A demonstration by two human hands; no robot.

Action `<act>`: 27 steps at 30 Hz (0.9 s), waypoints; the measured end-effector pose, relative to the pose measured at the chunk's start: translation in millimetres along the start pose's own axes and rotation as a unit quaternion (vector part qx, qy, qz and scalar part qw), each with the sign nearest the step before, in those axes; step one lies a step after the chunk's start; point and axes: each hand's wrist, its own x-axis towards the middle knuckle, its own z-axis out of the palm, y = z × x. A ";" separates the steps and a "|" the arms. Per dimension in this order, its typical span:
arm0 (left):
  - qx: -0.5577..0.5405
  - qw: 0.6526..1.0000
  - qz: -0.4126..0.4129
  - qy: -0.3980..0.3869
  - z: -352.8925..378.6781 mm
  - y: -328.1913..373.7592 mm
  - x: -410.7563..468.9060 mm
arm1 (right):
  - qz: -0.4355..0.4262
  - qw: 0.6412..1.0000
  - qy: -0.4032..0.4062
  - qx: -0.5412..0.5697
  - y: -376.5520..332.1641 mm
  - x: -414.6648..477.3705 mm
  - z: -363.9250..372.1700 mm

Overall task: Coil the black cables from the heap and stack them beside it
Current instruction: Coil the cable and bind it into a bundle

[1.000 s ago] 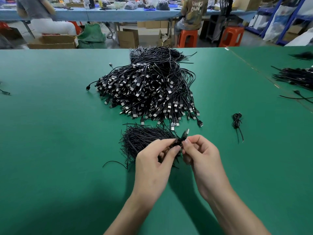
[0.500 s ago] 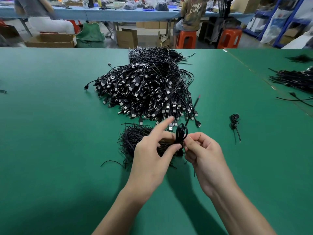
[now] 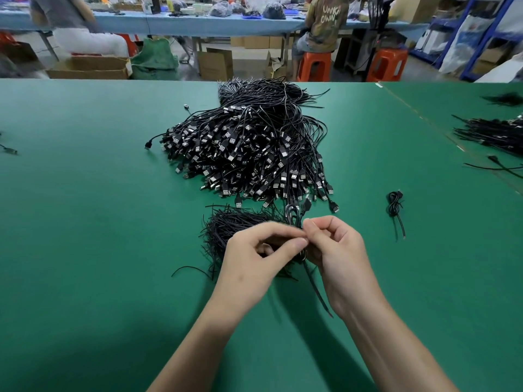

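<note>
Fingers (image 3: 274, 230) of the left hand (image 3: 254, 258) and right hand (image 3: 336, 247) pinch a small coiled cable (image 3: 292, 214) between them, just in front of the heap (image 3: 249, 148), its tail hanging toward the green surface (image 3: 85, 222). A finished coil (image 3: 394, 204) lies apart, rightward.

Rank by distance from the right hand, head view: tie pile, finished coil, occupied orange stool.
1. Tie pile, just left of the right hand.
2. Finished coil, on the table to its right.
3. Occupied orange stool, beyond the table's far edge.
</note>
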 end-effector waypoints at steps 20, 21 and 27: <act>-0.053 0.998 0.022 0.009 -14.1 -7.6 4.1 | 0.057 0.997 -0.029 0.034 2.6 -8.2 10.0; -0.057 0.998 0.017 0.009 -14.7 -8.1 4.6 | 0.048 0.998 -0.030 0.019 2.5 -8.6 8.6; -0.140 0.988 -0.064 -0.020 -22.0 -14.7 7.2 | -0.047 0.992 -0.041 -0.107 -3.7 -4.8 -2.4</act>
